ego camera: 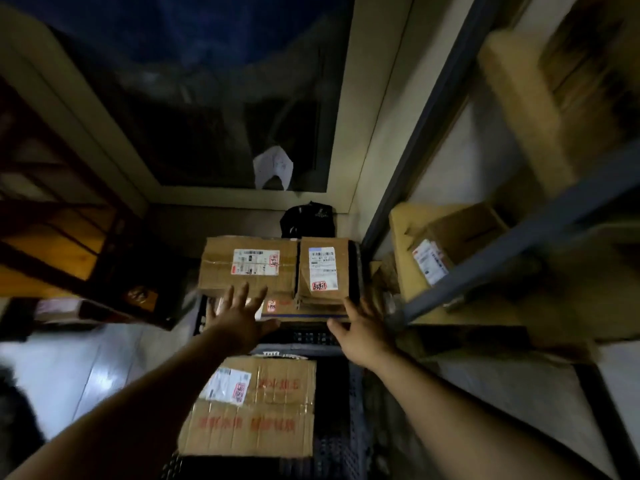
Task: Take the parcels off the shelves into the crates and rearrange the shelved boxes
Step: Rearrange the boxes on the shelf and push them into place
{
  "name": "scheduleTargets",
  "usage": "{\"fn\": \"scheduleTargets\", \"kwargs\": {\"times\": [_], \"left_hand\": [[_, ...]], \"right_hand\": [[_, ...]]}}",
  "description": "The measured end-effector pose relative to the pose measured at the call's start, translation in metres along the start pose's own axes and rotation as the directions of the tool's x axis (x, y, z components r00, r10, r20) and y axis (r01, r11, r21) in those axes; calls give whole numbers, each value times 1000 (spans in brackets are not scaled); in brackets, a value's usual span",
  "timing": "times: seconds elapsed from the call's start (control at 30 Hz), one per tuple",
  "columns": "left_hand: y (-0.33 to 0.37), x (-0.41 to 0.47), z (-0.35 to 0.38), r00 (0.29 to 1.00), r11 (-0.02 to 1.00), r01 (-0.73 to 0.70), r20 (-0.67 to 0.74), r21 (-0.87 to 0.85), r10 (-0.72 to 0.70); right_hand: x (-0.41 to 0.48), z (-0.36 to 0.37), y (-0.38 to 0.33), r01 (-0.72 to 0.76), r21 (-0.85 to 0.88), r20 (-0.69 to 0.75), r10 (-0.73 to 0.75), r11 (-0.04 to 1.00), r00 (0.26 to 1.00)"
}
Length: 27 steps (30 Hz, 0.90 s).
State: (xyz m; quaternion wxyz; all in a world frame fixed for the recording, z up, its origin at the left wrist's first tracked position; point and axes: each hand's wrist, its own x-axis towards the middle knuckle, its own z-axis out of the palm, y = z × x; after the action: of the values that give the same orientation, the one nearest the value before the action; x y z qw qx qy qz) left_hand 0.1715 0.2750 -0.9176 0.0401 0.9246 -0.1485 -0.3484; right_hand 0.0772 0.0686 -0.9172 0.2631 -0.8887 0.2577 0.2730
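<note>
Two black crates stand on the floor below me. The far crate [304, 336] holds a wide cardboard parcel [221, 275], a narrower labelled parcel [323, 268] beside it and a flat box [298, 311] under them. My left hand [239, 315] hovers with spread fingers over the wide parcel's near edge. My right hand [363, 332] is at the flat box's right corner; whether it grips is unclear. The near crate [341, 407] holds a large box with red print [256, 407].
A grey metal shelf frame [485, 265] stands at the right, with a labelled cardboard box [453, 240] on a lower shelf and blurred boxes [554, 98] higher up. A dark window [194, 98] fills the wall ahead. A black bag [308, 220] lies behind the crates.
</note>
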Motion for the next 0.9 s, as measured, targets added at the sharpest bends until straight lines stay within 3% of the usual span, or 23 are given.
{"fn": "scheduleTargets", "kwargs": {"times": [0.37, 0.6, 0.9], "left_hand": [[34, -221, -46, 978, 981, 84, -174, -177, -115], [49, -314, -50, 969, 976, -36, -246, -216, -19], [77, -431, -54, 930, 964, -234, -317, -124, 185]], "right_hand": [[-203, -76, -11, 164, 151, -60, -156, 975, 986], [-304, -85, -11, 163, 140, -211, -131, 977, 969], [-438, -91, 18, 155, 125, -324, -107, 980, 940]]}}
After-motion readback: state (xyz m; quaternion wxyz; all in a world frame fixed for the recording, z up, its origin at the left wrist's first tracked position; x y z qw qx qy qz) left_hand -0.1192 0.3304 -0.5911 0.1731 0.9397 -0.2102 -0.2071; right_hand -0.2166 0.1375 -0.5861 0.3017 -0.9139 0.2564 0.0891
